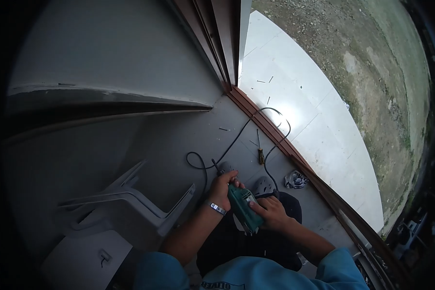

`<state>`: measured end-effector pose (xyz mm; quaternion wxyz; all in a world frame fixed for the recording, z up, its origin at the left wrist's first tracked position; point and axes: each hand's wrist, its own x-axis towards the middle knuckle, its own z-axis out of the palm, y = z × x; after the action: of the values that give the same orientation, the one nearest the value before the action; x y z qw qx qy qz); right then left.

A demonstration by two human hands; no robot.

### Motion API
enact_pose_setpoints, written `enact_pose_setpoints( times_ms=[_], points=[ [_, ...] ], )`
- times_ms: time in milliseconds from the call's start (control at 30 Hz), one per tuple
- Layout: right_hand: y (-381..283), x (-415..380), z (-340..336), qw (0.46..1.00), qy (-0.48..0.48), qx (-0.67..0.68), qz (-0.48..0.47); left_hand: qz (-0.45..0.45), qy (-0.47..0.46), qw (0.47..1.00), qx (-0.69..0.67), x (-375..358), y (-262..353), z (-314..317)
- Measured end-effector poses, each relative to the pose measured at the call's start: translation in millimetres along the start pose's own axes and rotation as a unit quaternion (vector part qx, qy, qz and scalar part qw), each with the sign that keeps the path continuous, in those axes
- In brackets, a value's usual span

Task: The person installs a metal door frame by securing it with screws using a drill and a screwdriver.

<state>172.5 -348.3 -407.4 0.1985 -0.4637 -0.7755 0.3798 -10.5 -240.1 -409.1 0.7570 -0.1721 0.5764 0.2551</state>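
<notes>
A green corded power tool, shaped like a jigsaw, is held above my lap. My left hand wraps around its cord end. My right hand lies over the other side, the thumb pressed on the casing. From the tool's far end a dark cord loops over the floor and across the brown door track. Beyond my hands, a screwdriver with a yellow and black handle rests on the floor.
A grey plastic chair stands to the left, beside a white surface bearing a small object. A crumpled cloth lies by the track. One screw-like piece is on the floor, with several more on the bright tiles outside.
</notes>
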Motion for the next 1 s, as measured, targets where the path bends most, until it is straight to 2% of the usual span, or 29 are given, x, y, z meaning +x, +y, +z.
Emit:
enact_pose_setpoints(
  times_ms=[100, 200, 300, 333, 400, 500, 533, 600, 700, 800, 833, 867, 900, 933, 967, 1000],
  points=[
    [69, 17, 57, 1.0, -0.007, 0.001, -0.002, 0.021, 0.012, 1.0, 0.013, 91, 8, -31],
    [116, 21, 86, 0.999, -0.035, -0.014, -0.002, 0.002, -0.004, 1.0, -0.002, 143, 13, -35],
    [153, 31, 113, 0.998, 0.064, 0.004, -0.017, 0.012, 0.006, 0.999, 0.046, 183, 21, -27],
    [161, 31, 119, 0.998, 0.068, 0.002, -0.018, 0.026, 0.013, 0.996, 0.079, 193, 21, -27],
    [174, 32, 125, 0.999, 0.032, 0.002, -0.01, 0.033, 0.001, 0.996, 0.077, 210, 22, -32],
    [188, 39, 129, 0.996, 0.078, -0.006, -0.046, 0.051, -0.031, 0.996, 0.061, 218, 23, -32],
    [190, 36, 131, 0.995, 0.08, -0.009, -0.053, 0.06, -0.014, 0.995, 0.074, 219, 22, -30],
    [200, 33, 132, 0.999, 0.007, -0.015, -0.034, 0.083, -0.009, 0.993, 0.084, 223, 21, -27],
    [206, 32, 134, 0.998, 0.041, -0.001, -0.055, 0.09, -0.016, 0.994, 0.062, 228, 16, -33],
    [211, 31, 130, 0.997, 0.057, -0.022, -0.055, 0.097, -0.043, 0.989, 0.102, 249, 11, -42],
    [212, 31, 131, 0.996, 0.059, -0.022, -0.057, 0.082, -0.127, 0.986, 0.073, 255, 11, -43],
    [213, 31, 132, 0.998, 0.061, 0.022, -0.005, 0.066, -0.21, 0.974, 0.043, 259, 11, -41],
    [214, 31, 132, 0.995, 0.063, 0.065, 0.047, 0.019, -0.203, 0.976, 0.078, 261, 15, -36],
    [214, 32, 130, 0.995, 0.065, 0.065, 0.046, 0.021, -0.204, 0.976, 0.079, 284, 11, -45],
    [214, 34, 124, 0.974, 0.03, 0.164, 0.152, 0.027, -0.099, 0.991, 0.084, 331, 5, -63],
    [214, 36, 117, 0.932, -0.006, 0.258, 0.255, 0.032, 0.008, 0.996, 0.087, 379, -3, -80]
  ],
)
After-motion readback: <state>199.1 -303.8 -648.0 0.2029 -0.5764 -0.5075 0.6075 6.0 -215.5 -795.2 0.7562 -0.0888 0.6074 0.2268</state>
